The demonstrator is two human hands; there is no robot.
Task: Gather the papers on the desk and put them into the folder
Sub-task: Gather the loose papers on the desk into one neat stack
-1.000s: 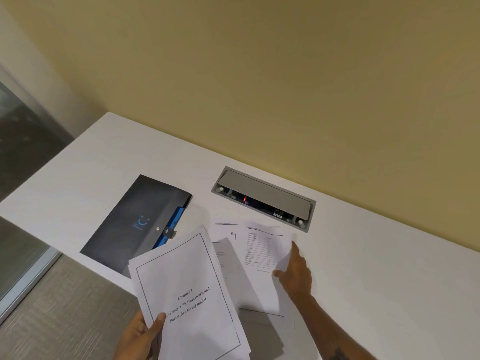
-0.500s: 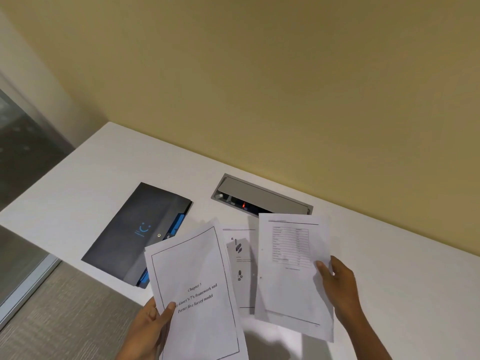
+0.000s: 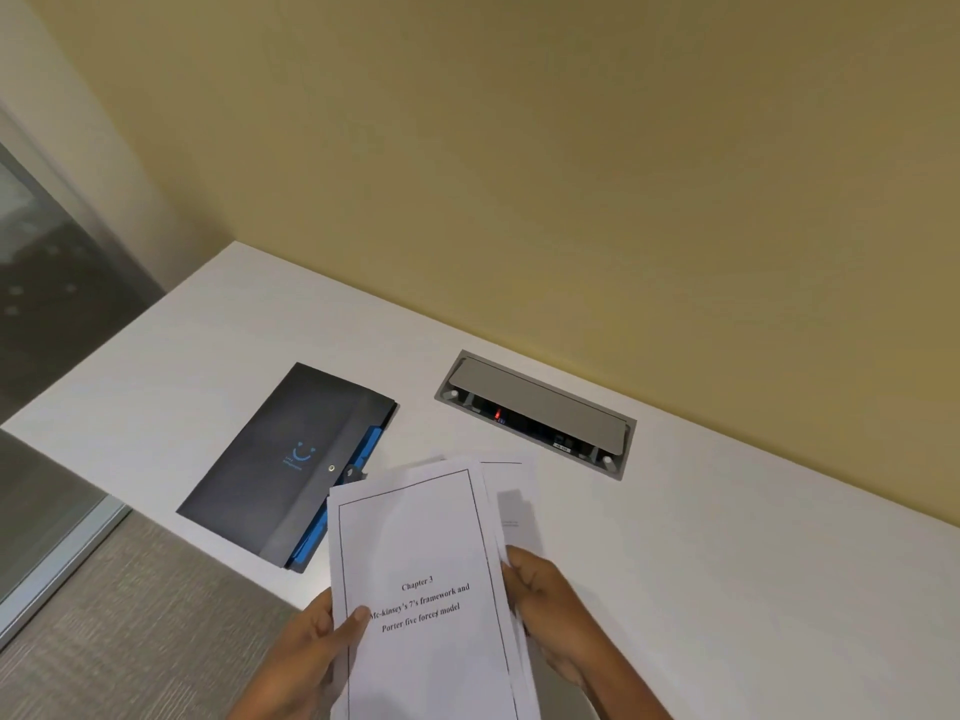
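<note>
The right hand (image 3: 545,600) had slid its table sheet behind the paper stack (image 3: 421,589) the left hand (image 3: 311,646) pinched, both hands' fingers closed on it, one sheet (image 3: 511,491) still on the desk (image 3: 727,563), the folder (image 3: 291,459) waiting.

You're in an office: a plain white desk (image 3: 727,563) against a bare yellow wall (image 3: 571,174), a flip-lid power and data box (image 3: 535,413) sunk into the desktop, grey carpet (image 3: 130,631) below, a glass partition (image 3: 47,314) at left.
</note>
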